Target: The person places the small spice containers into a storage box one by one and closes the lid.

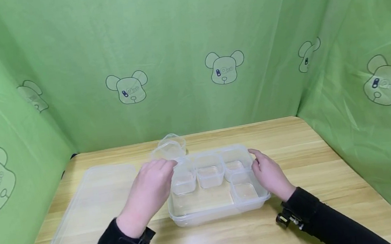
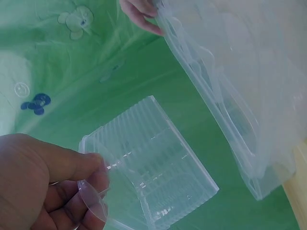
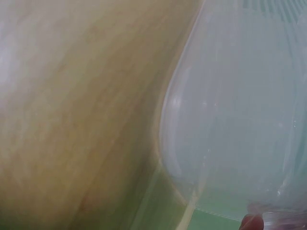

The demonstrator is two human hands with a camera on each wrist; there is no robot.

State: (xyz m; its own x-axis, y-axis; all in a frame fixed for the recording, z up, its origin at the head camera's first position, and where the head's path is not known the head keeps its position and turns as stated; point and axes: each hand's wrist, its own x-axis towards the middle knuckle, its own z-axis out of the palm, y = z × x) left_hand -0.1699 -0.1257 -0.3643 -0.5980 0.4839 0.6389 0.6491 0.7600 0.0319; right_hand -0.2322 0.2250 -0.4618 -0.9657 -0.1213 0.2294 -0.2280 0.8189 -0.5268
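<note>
My left hand [image 1: 152, 181] pinches the edge of a small clear plastic box [image 2: 158, 167], thumb on one side and fingers curled on the other. The box has ribbed sides and hangs tilted over the back left corner of a large clear plastic container [image 1: 203, 217]. At that container's right wall, my right hand [image 1: 270, 173] grips the rim; only one fingertip [image 3: 253, 222] shows in the right wrist view. Inside the large container stand several small clear boxes: a back row with one box [image 1: 209, 172] in the middle, and another box [image 1: 245, 189] at front right.
A large flat translucent lid [image 1: 82, 217] lies on the wooden table [image 1: 336, 198] left of the container, partly behind my left forearm. Green cloth [image 1: 177, 30] with bear drawings hangs at the back and both sides.
</note>
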